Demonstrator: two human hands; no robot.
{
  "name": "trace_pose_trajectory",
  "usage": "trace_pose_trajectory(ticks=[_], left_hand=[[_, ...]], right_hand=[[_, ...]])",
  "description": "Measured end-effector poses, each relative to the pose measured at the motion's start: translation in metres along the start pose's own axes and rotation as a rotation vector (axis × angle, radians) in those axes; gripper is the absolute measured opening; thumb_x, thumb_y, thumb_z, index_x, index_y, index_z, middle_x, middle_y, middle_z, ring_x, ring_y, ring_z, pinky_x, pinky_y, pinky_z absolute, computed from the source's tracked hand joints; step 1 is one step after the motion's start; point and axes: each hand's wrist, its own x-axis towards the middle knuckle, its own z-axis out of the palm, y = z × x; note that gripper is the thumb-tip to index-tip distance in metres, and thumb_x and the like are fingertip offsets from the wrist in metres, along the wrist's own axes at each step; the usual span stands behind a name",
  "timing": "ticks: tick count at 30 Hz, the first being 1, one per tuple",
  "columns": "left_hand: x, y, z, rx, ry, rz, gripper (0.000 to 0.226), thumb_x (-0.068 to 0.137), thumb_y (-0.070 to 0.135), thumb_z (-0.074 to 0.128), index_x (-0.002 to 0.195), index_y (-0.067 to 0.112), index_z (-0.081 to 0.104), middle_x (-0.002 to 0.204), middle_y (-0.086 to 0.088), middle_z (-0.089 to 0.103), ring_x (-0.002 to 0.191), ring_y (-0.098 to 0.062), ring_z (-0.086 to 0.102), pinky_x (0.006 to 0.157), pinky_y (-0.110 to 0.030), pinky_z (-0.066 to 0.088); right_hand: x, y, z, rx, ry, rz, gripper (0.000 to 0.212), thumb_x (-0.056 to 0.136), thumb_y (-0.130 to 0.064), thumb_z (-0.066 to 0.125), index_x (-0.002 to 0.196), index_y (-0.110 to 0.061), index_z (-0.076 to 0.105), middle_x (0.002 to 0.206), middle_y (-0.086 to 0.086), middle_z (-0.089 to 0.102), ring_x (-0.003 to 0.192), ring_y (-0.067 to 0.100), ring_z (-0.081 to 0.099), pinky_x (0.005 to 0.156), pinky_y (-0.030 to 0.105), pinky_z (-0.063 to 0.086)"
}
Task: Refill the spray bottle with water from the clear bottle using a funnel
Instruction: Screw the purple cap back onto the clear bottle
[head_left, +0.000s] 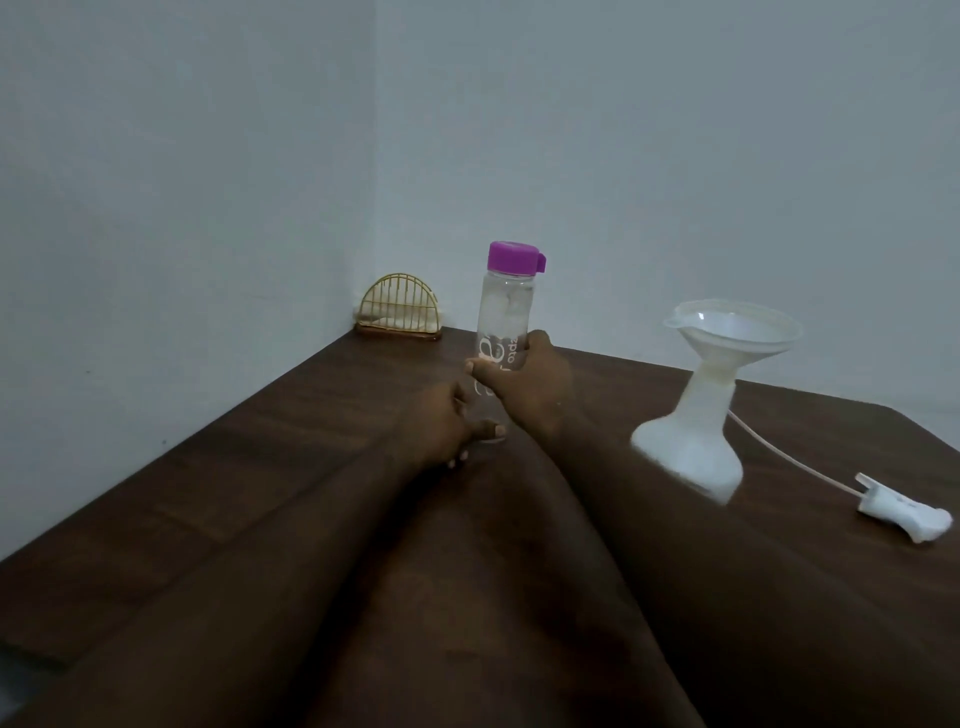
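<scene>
The clear bottle (505, 306) with a purple cap stands upright on the dark wooden table (260, 467). My right hand (524, 384) grips its middle, fingers wrapped round the printed part. My left hand (447, 426) sits at the bottle's base with curled fingers touching it. To the right stands the white spray bottle (691, 447) with a translucent funnel (735, 327) set in its neck. The spray head (904, 514) lies on the table at far right, its thin tube (779, 452) running back toward the bottle.
A gold wire napkin holder (399, 312) stands in the corner where two pale walls meet. The table's left edge runs diagonally along the wall.
</scene>
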Motion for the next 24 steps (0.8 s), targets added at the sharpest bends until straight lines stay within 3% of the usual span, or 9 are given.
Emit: trace_pose_trajectory(ticks=[2,8,12,15,20,24], left_hand=[[0.019,-0.004,0.000,0.044,0.023,-0.060,0.038,0.078,0.045,0.074,0.095,0.018,0.054,0.044,0.002,0.059,0.030,-0.006,0.049,0.038,-0.019,0.040],[0.074,-0.015,-0.004,0.050,0.079,0.008,0.011,0.089,0.025,0.063,0.091,0.016,0.058,0.060,-0.004,0.069,0.036,-0.006,0.057,0.036,-0.015,0.038],[0.107,-0.020,-0.007,0.052,0.060,0.042,0.018,0.088,0.025,0.067,0.076,0.012,0.062,0.056,-0.004,0.068,0.037,-0.007,0.058,0.038,-0.014,0.038],[0.133,-0.023,-0.007,0.034,0.065,0.036,0.018,0.089,0.023,0.066,0.081,0.007,0.064,0.061,-0.007,0.068,0.038,-0.009,0.059,0.039,-0.016,0.040],[0.166,-0.028,-0.005,0.068,0.081,0.052,0.022,0.091,0.022,0.062,0.080,0.003,0.066,0.062,-0.012,0.070,0.040,-0.012,0.060,0.043,-0.017,0.041],[0.182,-0.031,-0.006,0.074,0.091,0.059,0.020,0.090,0.018,0.060,0.076,0.004,0.065,0.061,-0.011,0.069,0.038,-0.009,0.058,0.037,-0.012,0.037]], right_hand=[[0.020,0.009,0.011,0.028,-0.015,0.040,0.050,0.076,-0.041,0.080,0.108,-0.018,0.049,0.106,0.001,0.067,0.092,0.015,0.063,0.076,0.030,0.051],[0.088,0.035,0.047,0.069,0.005,0.056,0.066,0.081,-0.037,0.078,0.132,-0.012,0.045,0.112,0.003,0.058,0.100,0.016,0.056,0.082,0.027,0.043],[0.128,0.052,0.066,0.218,0.052,0.104,0.067,0.079,-0.030,0.081,0.134,-0.009,0.049,0.113,0.004,0.058,0.101,0.016,0.056,0.088,0.027,0.048],[0.156,0.065,0.084,0.199,0.086,0.117,0.067,0.078,-0.033,0.081,0.133,-0.010,0.050,0.115,0.007,0.061,0.109,0.023,0.060,0.096,0.035,0.049],[0.187,0.077,0.099,0.134,0.091,0.108,0.069,0.083,-0.036,0.076,0.141,-0.016,0.045,0.140,0.005,0.052,0.129,0.023,0.048,0.096,0.023,0.035],[0.206,0.083,0.106,0.076,0.116,0.145,0.070,0.081,-0.037,0.078,0.139,-0.013,0.047,0.140,0.007,0.053,0.130,0.025,0.047,0.101,0.027,0.036]])
